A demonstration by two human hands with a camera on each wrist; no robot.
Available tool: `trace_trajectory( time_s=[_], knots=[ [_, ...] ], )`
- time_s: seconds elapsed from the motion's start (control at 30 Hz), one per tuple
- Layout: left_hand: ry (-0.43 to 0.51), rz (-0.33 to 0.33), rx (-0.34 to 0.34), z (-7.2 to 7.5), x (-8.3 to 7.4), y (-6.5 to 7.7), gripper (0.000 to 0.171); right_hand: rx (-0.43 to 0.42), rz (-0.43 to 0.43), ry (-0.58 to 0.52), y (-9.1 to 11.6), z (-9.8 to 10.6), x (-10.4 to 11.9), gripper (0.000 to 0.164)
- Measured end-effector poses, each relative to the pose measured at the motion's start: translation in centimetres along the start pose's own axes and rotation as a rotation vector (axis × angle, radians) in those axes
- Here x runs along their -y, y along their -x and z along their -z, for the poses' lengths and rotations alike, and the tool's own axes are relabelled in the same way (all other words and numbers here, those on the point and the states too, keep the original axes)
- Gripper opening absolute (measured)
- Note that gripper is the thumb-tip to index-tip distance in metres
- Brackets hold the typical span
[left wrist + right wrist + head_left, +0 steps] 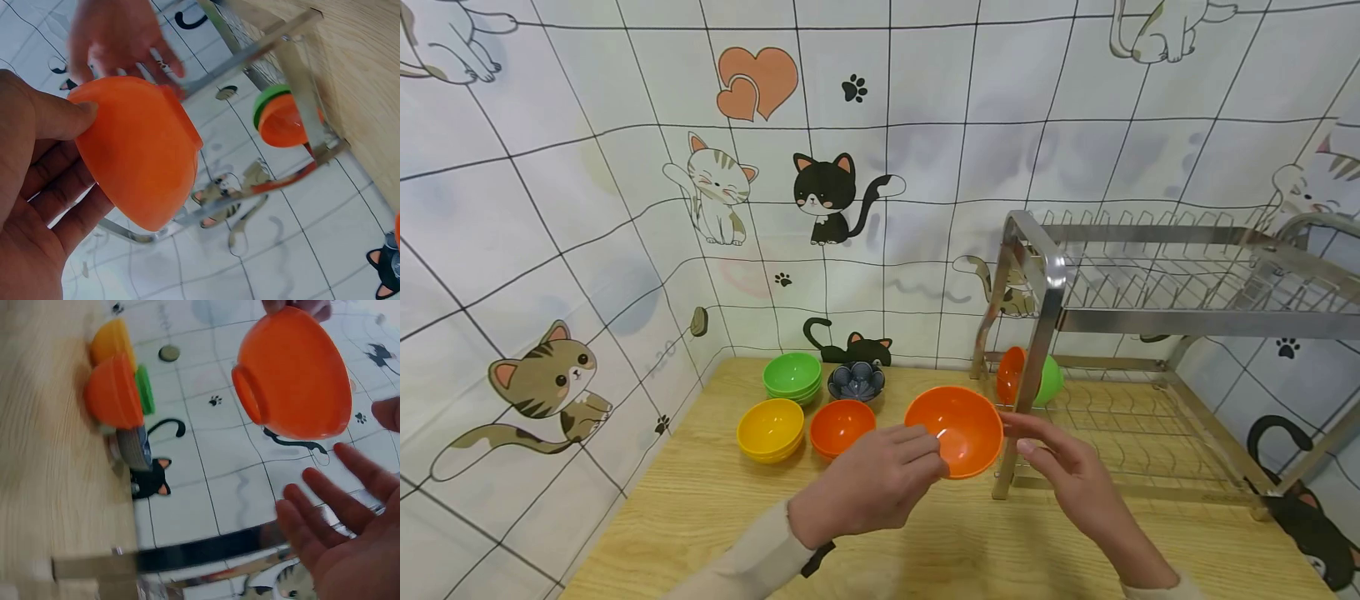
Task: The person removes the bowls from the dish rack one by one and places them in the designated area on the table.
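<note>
An orange bowl (966, 429) is held up over the table, tilted so its inside faces the head camera. My left hand (880, 479) pinches its left rim, with the thumb on the outside wall in the left wrist view, where the bowl (137, 150) hangs from the grip. Just right of the bowl is my right hand (1071, 471), its fingers extended. In the right wrist view, those fingers of the right hand (350, 531) are spread and stand apart from the bowl (300, 375), whose foot ring shows.
Green bowls (792, 375), yellow bowls (771, 431), another orange bowl (842, 427) and a dark petal-shaped dish (856, 382) stand at the table's (700, 500) back left. At right is a two-tier metal dish rack (1195, 322); its lower tier holds an orange bowl (1011, 375) and a green bowl (1049, 381).
</note>
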State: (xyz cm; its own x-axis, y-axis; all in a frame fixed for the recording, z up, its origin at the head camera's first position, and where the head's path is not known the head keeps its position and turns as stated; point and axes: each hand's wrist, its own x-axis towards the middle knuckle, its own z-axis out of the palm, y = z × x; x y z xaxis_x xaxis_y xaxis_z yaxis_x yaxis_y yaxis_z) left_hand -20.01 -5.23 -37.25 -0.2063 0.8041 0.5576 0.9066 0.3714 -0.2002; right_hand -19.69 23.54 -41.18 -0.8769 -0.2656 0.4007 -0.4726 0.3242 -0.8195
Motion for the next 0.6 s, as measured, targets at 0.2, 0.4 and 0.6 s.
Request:
trace_trajectory(
  time_s=[0.2, 0.4, 0.6],
  knots=[
    [0.007, 0.07, -0.026, -0.8, 1.5, 1.1, 0.005, -0.144, 0.371, 0.254, -0.2, -0.1, 0.0, 0.067],
    [-0.035, 0.15, -0.058, -1.7, 3.2, 2.2, 0.015, -0.274, 0.671, 0.239, -1.4, -0.1, 0.6, 0.078],
    [-0.087, 0.239, -0.074, -2.9, 4.7, 3.8, 0.021, -0.374, 0.622, 0.243, -2.0, 0.3, 0.1, 0.084]
  ],
)
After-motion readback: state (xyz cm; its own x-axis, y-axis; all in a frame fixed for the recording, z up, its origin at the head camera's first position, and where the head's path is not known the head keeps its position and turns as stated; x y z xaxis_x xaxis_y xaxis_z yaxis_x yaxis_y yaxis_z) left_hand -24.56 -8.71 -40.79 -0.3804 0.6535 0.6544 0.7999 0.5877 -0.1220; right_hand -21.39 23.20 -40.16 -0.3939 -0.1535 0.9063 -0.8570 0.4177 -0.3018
